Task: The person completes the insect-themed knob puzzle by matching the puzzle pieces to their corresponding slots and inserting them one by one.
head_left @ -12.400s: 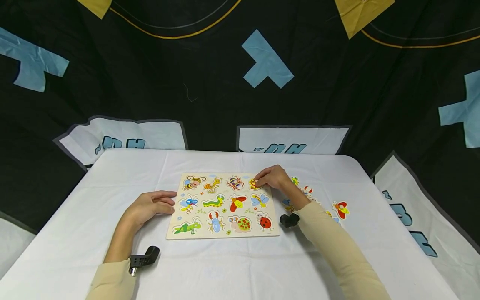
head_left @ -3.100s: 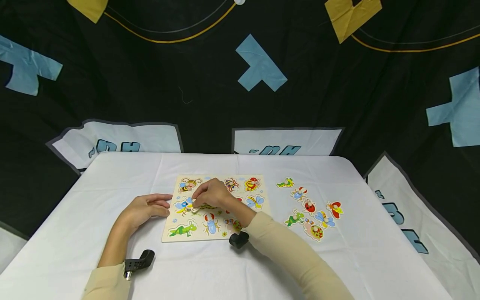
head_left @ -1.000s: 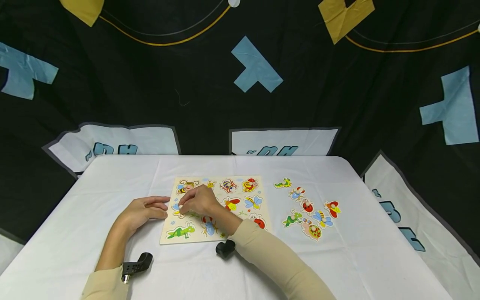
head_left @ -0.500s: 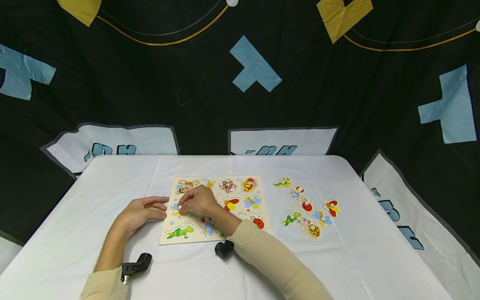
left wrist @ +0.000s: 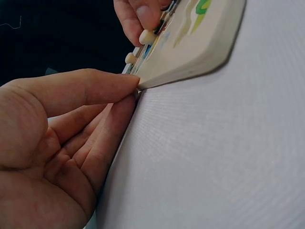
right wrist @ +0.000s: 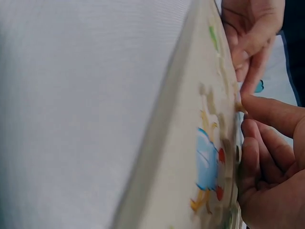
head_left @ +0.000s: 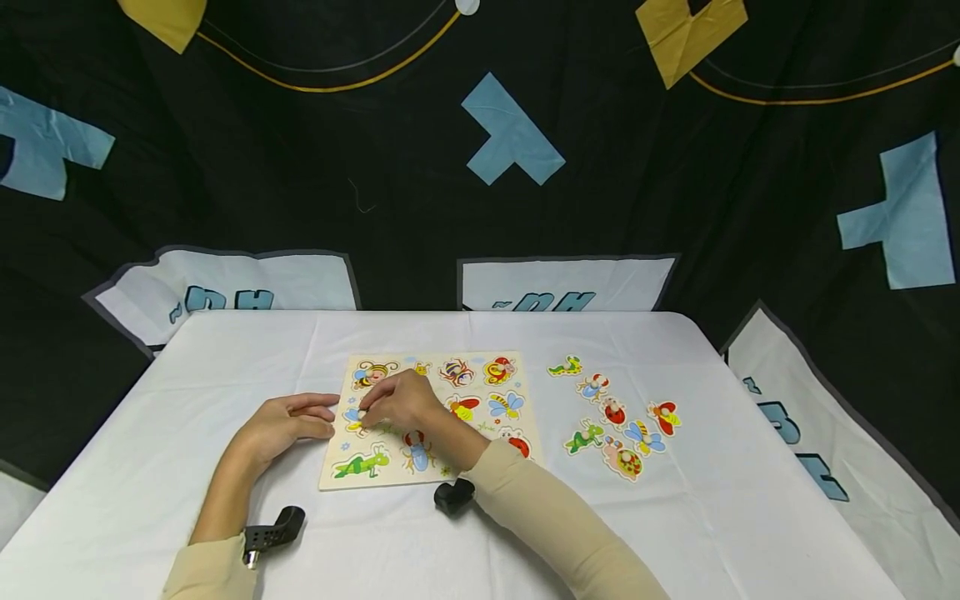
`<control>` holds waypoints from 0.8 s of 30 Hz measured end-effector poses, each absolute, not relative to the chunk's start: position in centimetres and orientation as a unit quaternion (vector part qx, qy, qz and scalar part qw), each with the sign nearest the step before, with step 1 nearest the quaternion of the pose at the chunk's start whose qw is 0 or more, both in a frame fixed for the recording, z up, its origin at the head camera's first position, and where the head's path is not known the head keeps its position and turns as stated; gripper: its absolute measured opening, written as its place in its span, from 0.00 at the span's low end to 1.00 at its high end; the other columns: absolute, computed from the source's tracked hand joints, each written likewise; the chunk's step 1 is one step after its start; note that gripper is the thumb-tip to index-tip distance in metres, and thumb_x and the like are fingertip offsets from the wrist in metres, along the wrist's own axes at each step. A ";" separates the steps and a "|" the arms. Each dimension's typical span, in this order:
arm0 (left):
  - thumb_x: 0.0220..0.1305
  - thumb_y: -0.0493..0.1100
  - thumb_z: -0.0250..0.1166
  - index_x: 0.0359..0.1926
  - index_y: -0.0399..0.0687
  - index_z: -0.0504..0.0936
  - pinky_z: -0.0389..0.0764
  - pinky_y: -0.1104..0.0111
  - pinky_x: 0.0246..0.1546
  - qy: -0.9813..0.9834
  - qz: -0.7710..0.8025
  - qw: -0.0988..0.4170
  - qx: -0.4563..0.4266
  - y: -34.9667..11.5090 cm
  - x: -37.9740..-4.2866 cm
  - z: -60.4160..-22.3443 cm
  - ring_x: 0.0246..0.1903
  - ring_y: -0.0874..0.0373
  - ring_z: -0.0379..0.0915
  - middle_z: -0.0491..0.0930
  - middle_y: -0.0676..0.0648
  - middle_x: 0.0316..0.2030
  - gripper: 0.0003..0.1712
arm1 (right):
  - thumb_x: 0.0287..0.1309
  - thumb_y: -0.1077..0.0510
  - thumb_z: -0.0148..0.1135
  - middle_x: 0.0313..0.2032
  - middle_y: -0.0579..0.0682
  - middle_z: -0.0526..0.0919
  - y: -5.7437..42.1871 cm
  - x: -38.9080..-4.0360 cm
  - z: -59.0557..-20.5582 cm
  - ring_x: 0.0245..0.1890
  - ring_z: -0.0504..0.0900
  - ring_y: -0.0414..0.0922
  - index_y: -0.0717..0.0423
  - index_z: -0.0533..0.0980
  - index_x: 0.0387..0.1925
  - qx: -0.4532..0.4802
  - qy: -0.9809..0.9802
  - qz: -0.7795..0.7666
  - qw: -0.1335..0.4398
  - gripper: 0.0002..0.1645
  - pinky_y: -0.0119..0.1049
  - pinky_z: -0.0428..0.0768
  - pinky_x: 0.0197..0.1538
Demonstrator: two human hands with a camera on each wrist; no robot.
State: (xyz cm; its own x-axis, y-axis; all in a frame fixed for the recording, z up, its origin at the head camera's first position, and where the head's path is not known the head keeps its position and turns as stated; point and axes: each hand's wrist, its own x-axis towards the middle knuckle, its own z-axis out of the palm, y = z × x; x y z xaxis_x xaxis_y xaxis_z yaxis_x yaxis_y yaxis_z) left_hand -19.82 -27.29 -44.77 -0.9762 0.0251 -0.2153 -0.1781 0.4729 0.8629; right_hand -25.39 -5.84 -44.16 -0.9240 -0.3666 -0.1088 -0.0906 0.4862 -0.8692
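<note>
A wooden insect puzzle board [head_left: 390, 478] lies on the white-covered table. My left hand [head_left: 281, 429] rests at its left side, fingertips touching the edge [left wrist: 139, 82]. Over the board's left half, my right hand [head_left: 405, 404] pinches the small knob [right wrist: 240, 107] of a blue-and-yellow mosquito puzzle piece [head_left: 353, 422] between thumb and fingers. The piece lies at the mosquito picture in the middle row; the right fingers hide part of it. The bee [head_left: 372, 374], spider [head_left: 456, 372] and red-and-yellow insect [head_left: 499, 370] appear along the top row.
Right of the board lie several loose pieces: a caterpillar [head_left: 566, 367], a beetle [head_left: 594, 387], a ladybug [head_left: 613, 412], a grasshopper [head_left: 584, 437], a snail [head_left: 622, 459], a dragonfly [head_left: 645, 437] and a red-winged insect [head_left: 665, 417]. A black curtain [head_left: 420, 183] hangs behind the table.
Earlier my right hand was at the board's top right corner; it has since moved left with the mosquito piece to the middle row. Over the last second it barely shifts. My left hand stays put.
</note>
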 end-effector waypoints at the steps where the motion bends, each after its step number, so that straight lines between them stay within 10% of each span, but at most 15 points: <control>1: 0.54 0.41 0.75 0.67 0.40 0.76 0.73 0.77 0.43 0.852 0.512 0.099 -0.045 -27.3 -19.8 -44.8 0.41 0.68 0.79 0.87 0.50 0.43 0.38 | 0.42 0.60 0.82 0.25 0.37 0.88 -5.7 -25.5 -44.2 0.30 0.78 0.31 0.48 0.90 0.27 -0.132 0.844 -0.499 0.143 0.08 0.25 0.73 0.37; 24: 0.56 0.40 0.75 0.68 0.39 0.75 0.73 0.78 0.43 0.851 0.513 0.098 -0.047 -27.2 -19.8 -44.8 0.40 0.67 0.80 0.86 0.48 0.46 0.38 | 0.46 0.59 0.79 0.23 0.42 0.84 -1.0 -26.5 -42.4 0.22 0.73 0.40 0.51 0.90 0.33 -0.122 0.831 -0.510 0.185 0.09 0.29 0.69 0.25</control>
